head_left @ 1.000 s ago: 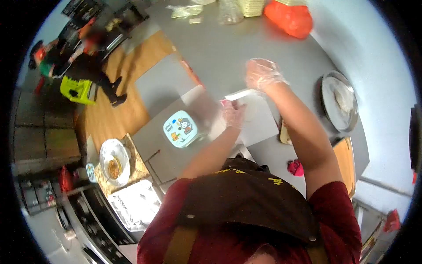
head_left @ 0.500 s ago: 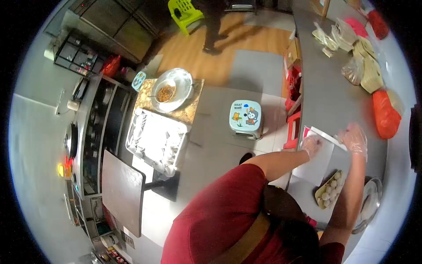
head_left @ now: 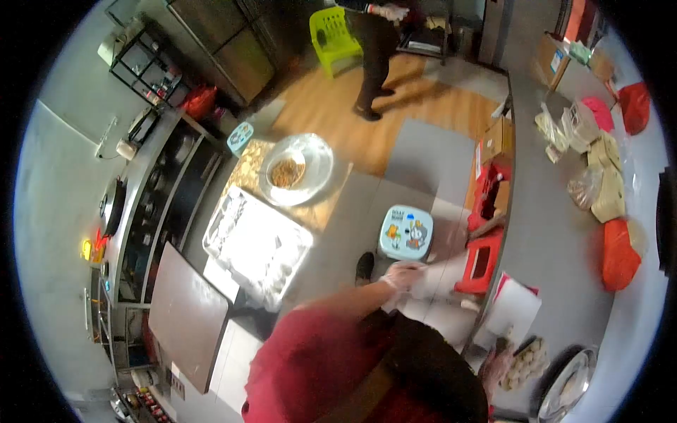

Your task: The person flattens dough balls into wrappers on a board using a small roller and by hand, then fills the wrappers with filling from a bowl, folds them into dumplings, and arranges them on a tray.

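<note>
My left hand [head_left: 403, 275], in a clear plastic glove, is off the counter, above the floor beside the blue stool. Its fingers look bent, but blur hides whether they hold anything. My right hand [head_left: 498, 358] is smeared by motion at the counter's near edge, between the white sheets and the tray; its grip cannot be made out. White sheets [head_left: 513, 310] with a red edge showing beneath lie on the counter. Beside them a pale tray of several round white balls [head_left: 527, 363] rests close to my right hand.
A metal bowl [head_left: 570, 384] stands at the counter's near right. Along the wall lie a red bag [head_left: 620, 254] and stacked pale trays [head_left: 606, 194]. The blue stool [head_left: 405, 233] and a red stool [head_left: 481, 264] stand on the floor. Another person [head_left: 374, 56] stands near a green chair [head_left: 333, 42].
Both hands have left the white sheets: my left moved left off the counter, my right came back toward my body. The white box-like strip by my right hand is no longer visible. The view has shifted.
</note>
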A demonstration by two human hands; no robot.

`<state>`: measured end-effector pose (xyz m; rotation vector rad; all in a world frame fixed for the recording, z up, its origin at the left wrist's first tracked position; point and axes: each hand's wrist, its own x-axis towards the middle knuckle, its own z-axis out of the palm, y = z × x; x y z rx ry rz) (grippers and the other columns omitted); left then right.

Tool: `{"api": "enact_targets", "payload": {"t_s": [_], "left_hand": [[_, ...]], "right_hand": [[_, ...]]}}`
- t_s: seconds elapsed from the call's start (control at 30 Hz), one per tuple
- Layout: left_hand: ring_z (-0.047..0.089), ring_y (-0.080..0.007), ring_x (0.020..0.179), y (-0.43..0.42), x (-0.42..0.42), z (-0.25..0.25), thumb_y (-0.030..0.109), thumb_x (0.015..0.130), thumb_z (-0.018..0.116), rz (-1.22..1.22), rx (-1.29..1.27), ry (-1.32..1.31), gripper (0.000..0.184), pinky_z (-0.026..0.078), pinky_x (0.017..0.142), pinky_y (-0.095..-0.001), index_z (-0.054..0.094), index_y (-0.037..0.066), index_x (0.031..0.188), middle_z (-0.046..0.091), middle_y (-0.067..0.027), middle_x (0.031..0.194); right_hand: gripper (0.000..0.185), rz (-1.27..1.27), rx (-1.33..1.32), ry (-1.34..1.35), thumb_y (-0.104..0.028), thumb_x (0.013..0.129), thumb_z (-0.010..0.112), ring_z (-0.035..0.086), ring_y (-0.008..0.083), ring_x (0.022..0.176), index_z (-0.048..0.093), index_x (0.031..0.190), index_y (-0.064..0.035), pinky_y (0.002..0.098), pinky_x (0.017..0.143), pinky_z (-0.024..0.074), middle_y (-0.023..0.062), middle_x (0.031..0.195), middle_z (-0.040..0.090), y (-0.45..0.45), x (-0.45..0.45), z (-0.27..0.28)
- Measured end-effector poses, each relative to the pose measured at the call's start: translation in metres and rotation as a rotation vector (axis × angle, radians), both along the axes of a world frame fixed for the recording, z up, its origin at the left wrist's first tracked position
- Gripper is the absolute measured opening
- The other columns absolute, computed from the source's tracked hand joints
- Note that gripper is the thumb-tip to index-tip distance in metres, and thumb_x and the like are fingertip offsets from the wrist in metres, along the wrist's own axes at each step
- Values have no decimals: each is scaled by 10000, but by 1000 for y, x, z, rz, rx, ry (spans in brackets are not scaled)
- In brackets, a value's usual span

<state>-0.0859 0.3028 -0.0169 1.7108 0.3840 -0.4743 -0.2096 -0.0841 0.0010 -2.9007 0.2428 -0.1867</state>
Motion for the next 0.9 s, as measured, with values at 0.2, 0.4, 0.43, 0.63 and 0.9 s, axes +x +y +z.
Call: {"api": "enact_targets", "payload": {"t_s": [0.2, 0.4, 0.43, 0.63, 0.9], "left_hand": [[620, -209, 847, 167, 81, -100, 198, 825, 600, 536, -65, -140, 212, 508, 722, -341, 654, 72, 988, 653, -90, 923], [619, -257, 933, 331, 220, -159, 196, 820, 555, 279, 868, -285, 265, 513, 774, -357, 629, 75, 1045, 622, -108, 1026], [616, -258, 957, 355, 244, -167, 196, 819, 546, 163, 1070, -291, 284, 513, 792, -353, 621, 80, 1067, 615, -104, 1056], [533, -273, 1118, 456, 334, -96, 284, 797, 606, 274, 856, -91, 472, 454, 921, -330, 534, 104, 1228, 547, -91, 1224], [177, -219, 1371, 535, 334, -209, 486, 864, 455, -55, 1128, 196, 628, 145, 1125, -309, 329, 175, 1394, 293, -41, 1457]], "right_hand": [[586, -153, -323, -67, -232, 812, 617, 463, 366, 1103, 403, 1324, -43, 470, 946, 345, 213, 1191, 509, 65, 63, 68], [474, 60, 44, 156, -189, 778, 626, 512, 357, 977, 484, 1204, -39, 459, 887, 378, 195, 1140, 522, 202, 150, 46], [478, 135, 91, 140, -186, 757, 639, 507, 355, 976, 491, 1189, -41, 463, 879, 379, 192, 1128, 519, 222, 160, 39], [437, 288, 38, 480, -189, 751, 632, 440, 381, 1099, 513, 1138, -26, 477, 912, 356, 178, 1149, 515, 304, 198, 34], [449, 206, -131, 556, -252, 771, 623, 450, 394, 1084, 532, 1155, -38, 539, 881, 347, 209, 1136, 522, 308, 214, 20]]}}
